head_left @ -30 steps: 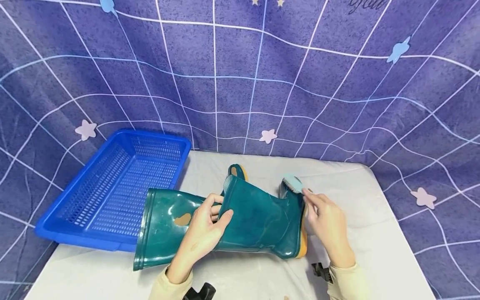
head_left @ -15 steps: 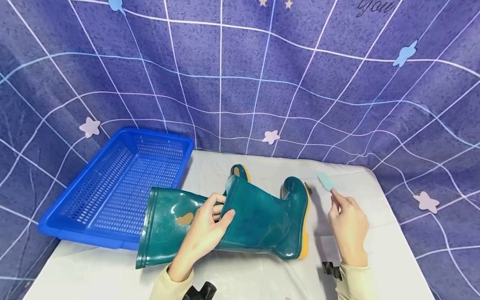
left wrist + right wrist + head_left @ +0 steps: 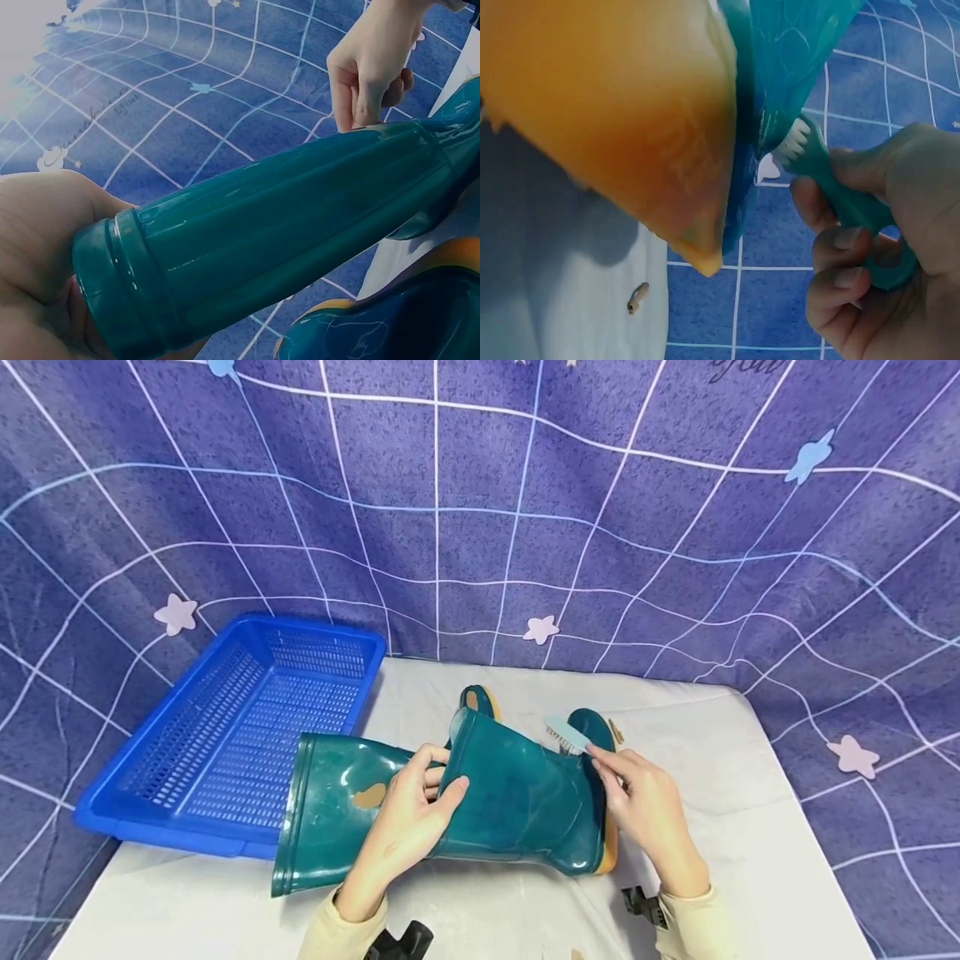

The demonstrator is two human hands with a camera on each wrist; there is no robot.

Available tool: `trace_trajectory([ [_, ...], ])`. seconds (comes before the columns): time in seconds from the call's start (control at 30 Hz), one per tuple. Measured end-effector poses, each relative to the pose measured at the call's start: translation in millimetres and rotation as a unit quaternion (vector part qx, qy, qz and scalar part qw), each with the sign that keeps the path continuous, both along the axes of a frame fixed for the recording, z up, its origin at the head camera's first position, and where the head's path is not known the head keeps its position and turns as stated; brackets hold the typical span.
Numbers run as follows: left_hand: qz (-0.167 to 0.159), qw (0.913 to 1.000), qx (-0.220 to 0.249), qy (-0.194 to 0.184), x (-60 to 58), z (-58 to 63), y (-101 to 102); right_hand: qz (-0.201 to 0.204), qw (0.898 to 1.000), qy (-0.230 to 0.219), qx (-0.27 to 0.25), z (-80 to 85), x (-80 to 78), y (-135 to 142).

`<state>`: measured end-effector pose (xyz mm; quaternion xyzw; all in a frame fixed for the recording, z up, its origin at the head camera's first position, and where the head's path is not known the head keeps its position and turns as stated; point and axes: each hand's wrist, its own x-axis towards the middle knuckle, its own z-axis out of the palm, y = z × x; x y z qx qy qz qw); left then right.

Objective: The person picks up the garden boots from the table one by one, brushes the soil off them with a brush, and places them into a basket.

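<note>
My left hand (image 3: pixel 405 818) grips the top edge of a green rubber boot (image 3: pixel 517 797), thumb outside on the shaft. This boot lies on its side with its yellow sole (image 3: pixel 630 112) facing right. In my right hand (image 3: pixel 648 814) is a pale teal scrub brush (image 3: pixel 562 732), pinched by its handle. Its bristles (image 3: pixel 793 141) meet the boot around the instep, as the right wrist view shows. A second green boot (image 3: pixel 326 827), with a tan patch on its shaft, lies underneath and to the left, partly hidden by the first boot and my left hand.
A blue plastic basket (image 3: pixel 168 839) stands on the left, close to the second boot's shaft. Small brown bits (image 3: pixel 616 731) lie on the white cloth (image 3: pixel 712 760) beyond the held boot's toe. A purple patterned curtain (image 3: pixel 480 552) hangs behind the table.
The brush left the boot's toe, swung out to the right, and has come back left onto the instep. My left hand and both boots have stayed nearly still.
</note>
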<state>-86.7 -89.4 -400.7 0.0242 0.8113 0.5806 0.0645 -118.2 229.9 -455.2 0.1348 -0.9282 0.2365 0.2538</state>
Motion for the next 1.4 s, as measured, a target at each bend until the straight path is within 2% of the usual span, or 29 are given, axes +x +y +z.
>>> trace_trajectory([
  [0.07, -0.001, 1.0000, -0.003, 0.000, -0.2, 0.0, 1, -0.023, 1.000, 0.003, 0.008, -1.1, -0.1, 5],
  [0.1, -0.002, 1.0000, -0.003, 0.000, -0.2, -0.2, 2, -0.049, 0.999, 0.008, 0.016, -1.9, -0.1, 9],
  [0.2, -0.005, 1.0000, -0.009, 0.000, -0.4, -0.2, 2, -0.158, 0.987, 0.017, 0.036, -2.9, 0.8, 25],
  [0.3, -0.002, 1.0000, -0.008, -0.003, -0.3, -0.4, 2, -0.239, 0.970, -0.026, 0.016, 0.7, 3.0, 39],
  [0.37, 0.003, 0.9999, -0.010, -0.004, -0.4, -0.3, 1, -0.259, 0.963, -0.071, -0.019, 4.3, 3.4, 44],
  [0.43, 0.003, 0.9999, -0.009, -0.005, -0.7, -0.1, 0, -0.265, 0.957, -0.101, -0.052, 7.5, 2.7, 46],
  [0.5, 0.002, 0.9999, -0.009, -0.004, -1.0, 0.4, -1, -0.263, 0.956, -0.108, -0.073, 8.7, 1.1, 45],
  [0.6, -0.002, 1.0000, -0.001, -0.005, -0.9, 0.8, -2, -0.233, 0.965, -0.084, -0.082, 9.0, -1.8, 41],
  [0.67, -0.004, 1.0000, 0.003, -0.007, -0.5, 0.8, -2, -0.193, 0.975, -0.067, -0.090, 8.7, -3.2, 36],
  [0.73, -0.006, 0.9999, 0.004, -0.008, -0.1, 0.8, -2, -0.136, 0.985, -0.057, -0.091, 8.5, -3.6, 31],
  [0.8, -0.007, 0.9999, 0.003, -0.007, 0.1, 0.9, -1, -0.087, 0.991, -0.058, -0.079, 7.8, -3.1, 27],
  [0.87, -0.007, 1.0000, 0.001, -0.007, 0.1, 1.0, 0, -0.062, 0.995, -0.060, -0.057, 5.8, -2.3, 25],
  [0.93, -0.008, 1.0000, 0.000, -0.005, 0.0, 1.3, 1, -0.079, 0.995, -0.053, -0.028, 3.5, -1.7, 26],
  [1.0, -0.008, 1.0000, 0.000, -0.004, 0.5, 1.9, 2, -0.127, 0.991, -0.048, -0.001, 2.0, -0.3, 31],
  [1.1, -0.008, 0.9999, 0.001, -0.006, 1.7, 2.5, 3, -0.203, 0.976, -0.077, 0.010, 2.4, 3.1, 41],
  [1.17, -0.006, 1.0000, 0.001, -0.007, 2.5, 2.5, 3, -0.227, 0.968, -0.105, 0.008, 3.6, 5.1, 46],
  [1.27, -0.003, 1.0000, 0.001, -0.009, 2.9, 2.2, 3, -0.229, 0.965, -0.127, -0.013, 5.4, 5.7, 47],
  [1.4, -0.005, 0.9998, 0.014, -0.010, 3.6, 2.6, 5, -0.191, 0.975, -0.116, -0.020, 7.4, 4.5, 45],
])
